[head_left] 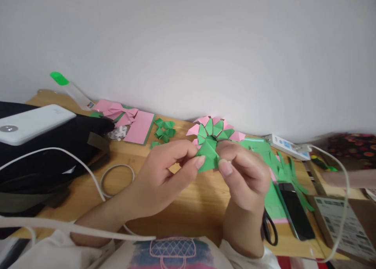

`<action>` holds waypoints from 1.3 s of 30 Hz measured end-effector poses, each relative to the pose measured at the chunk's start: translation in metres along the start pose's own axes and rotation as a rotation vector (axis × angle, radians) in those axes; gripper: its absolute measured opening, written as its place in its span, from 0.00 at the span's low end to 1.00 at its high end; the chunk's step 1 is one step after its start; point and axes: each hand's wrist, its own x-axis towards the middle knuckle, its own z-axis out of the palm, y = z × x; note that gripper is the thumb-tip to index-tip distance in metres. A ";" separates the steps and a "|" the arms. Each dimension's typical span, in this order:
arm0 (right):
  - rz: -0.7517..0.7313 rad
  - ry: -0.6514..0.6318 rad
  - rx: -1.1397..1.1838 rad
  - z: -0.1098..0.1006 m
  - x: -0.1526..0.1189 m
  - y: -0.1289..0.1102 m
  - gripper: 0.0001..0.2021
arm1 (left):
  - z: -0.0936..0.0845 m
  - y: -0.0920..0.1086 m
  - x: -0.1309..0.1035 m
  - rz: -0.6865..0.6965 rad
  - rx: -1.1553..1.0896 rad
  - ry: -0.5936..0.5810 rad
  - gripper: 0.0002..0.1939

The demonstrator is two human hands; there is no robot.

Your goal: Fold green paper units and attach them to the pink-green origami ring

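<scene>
Between my two hands, above the wooden table, is a folded green paper piece (208, 157) with a pointed top. My left hand (173, 175) pinches its left edge between thumb and forefinger. Its right edge is pinched by my right hand (245, 173). Just behind, a ring of green and pink folded paper (219, 128) lies near the wall, partly hidden by my hands. Several small green folded pieces (165, 130) lie to its left. Farther left are a pink sheet (141, 127) and pink folded pieces (117, 111).
On the left are a black bag (58, 159) with a white power bank (35, 122), and a looped white cable (101, 179). To the right are green sheets (273, 200), a phone (296, 211), black scissor handles (270, 228), a power strip (289, 147) and a cardboard box (346, 226).
</scene>
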 end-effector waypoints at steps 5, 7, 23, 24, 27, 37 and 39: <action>-0.025 0.023 -0.021 0.002 0.000 0.000 0.07 | 0.001 0.000 -0.001 -0.005 0.014 -0.015 0.15; -0.068 0.038 -0.044 0.003 0.000 0.000 0.07 | 0.001 0.002 -0.002 -0.008 0.025 -0.007 0.15; -0.020 0.175 0.037 0.016 -0.004 0.003 0.11 | 0.001 -0.002 -0.002 0.071 0.006 -0.050 0.14; -0.011 0.194 0.063 0.017 -0.004 0.004 0.12 | 0.001 -0.002 -0.002 0.061 -0.003 -0.042 0.14; 0.033 0.248 0.134 0.019 -0.004 0.007 0.13 | 0.003 -0.003 -0.002 0.025 -0.027 0.020 0.14; 0.295 0.232 0.211 0.022 -0.005 0.004 0.03 | 0.006 -0.012 0.000 0.048 -0.071 0.137 0.14; 0.321 0.242 0.243 0.022 -0.003 0.004 0.01 | 0.005 -0.011 0.001 0.092 0.015 0.134 0.13</action>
